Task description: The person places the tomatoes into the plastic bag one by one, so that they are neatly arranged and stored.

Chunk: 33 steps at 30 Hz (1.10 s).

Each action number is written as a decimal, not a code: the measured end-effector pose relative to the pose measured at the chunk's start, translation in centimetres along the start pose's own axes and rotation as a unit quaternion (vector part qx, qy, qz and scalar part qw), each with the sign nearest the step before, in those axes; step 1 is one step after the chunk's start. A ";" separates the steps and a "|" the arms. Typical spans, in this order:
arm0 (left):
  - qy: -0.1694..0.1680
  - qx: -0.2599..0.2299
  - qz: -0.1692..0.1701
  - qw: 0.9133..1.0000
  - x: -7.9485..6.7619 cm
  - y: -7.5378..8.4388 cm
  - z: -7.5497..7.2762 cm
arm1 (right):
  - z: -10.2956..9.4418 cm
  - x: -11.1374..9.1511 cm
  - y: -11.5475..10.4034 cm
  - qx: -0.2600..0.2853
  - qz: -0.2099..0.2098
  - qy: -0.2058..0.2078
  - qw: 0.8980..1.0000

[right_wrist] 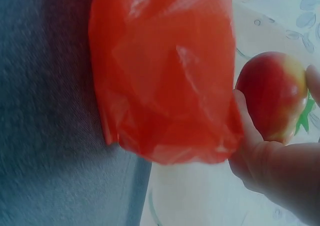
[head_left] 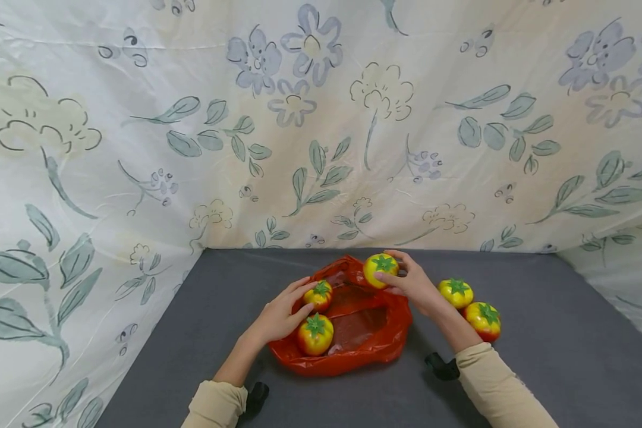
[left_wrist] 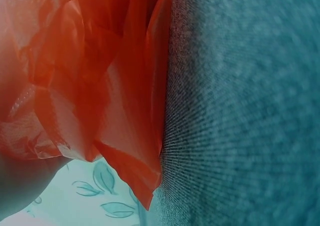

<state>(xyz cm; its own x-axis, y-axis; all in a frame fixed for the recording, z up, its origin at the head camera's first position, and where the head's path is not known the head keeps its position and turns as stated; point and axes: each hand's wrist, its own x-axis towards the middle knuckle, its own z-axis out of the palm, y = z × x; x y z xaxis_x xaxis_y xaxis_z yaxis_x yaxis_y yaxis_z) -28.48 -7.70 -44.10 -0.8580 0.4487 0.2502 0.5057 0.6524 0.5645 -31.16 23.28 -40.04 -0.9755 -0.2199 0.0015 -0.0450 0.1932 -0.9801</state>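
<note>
A red plastic bag [head_left: 348, 351] lies on the dark table with its mouth spread open. Inside its left side sit two yellow-and-red tomatoes with green star-shaped leaves, a smaller one [head_left: 321, 297] and a front one [head_left: 315, 336]. My left hand [head_left: 283, 312] holds the smaller tomato between fingers and thumb at the bag's left rim. In my right hand [head_left: 409, 282] is another tomato [head_left: 381, 271], gripped over the bag's back right edge. The right wrist view shows that tomato's red underside [right_wrist: 272, 93] beside the bag wall [right_wrist: 165, 76]. Bag plastic [left_wrist: 100, 71] covers most of the left hand in the left wrist view.
Two more tomatoes, a rear one [head_left: 456, 292] and a nearer one [head_left: 482, 321], stand together on the table [head_left: 535, 368] right of the bag, by my right forearm. A floral cloth [head_left: 321, 178] hangs behind the table and along its sides.
</note>
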 end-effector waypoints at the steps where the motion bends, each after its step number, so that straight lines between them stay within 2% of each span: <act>1: 0.000 0.001 0.001 1.000 0.0 0.0 0.0 | 0.1 0.0 0.1 0.001 0.003 -0.001 1.000; 10: 0.004 0.007 0.004 1.000 0.0 -0.1 0.2 | 1.7 0.5 0.4 -0.011 0.004 -0.020 1.000; 18: 0.004 0.012 0.008 1.000 0.0 -0.3 0.3 | 3.0 1.4 1.1 -0.068 -0.004 -0.015 0.998; 23: 0.005 0.000 0.005 1.000 -0.2 -0.1 0.3 | 3.7 2.0 1.6 -0.119 -0.005 -0.005 0.993; 29: 0.005 0.001 0.003 1.000 -0.2 -0.1 0.2 | 4.5 2.3 1.9 -0.193 -0.014 0.012 0.981; 33: 0.008 0.010 0.008 1.000 -0.1 0.0 0.2 | 4.9 2.4 2.0 -0.204 -0.029 0.013 0.979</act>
<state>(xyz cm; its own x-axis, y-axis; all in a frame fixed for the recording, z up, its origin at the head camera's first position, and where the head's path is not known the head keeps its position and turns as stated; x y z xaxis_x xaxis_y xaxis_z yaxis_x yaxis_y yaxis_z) -28.36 -7.71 -44.28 -0.8507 0.4499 0.2717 0.5213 0.6569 0.5446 -32.57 18.45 -42.92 -0.9738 -0.2184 0.0640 -0.1765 0.5477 -0.8178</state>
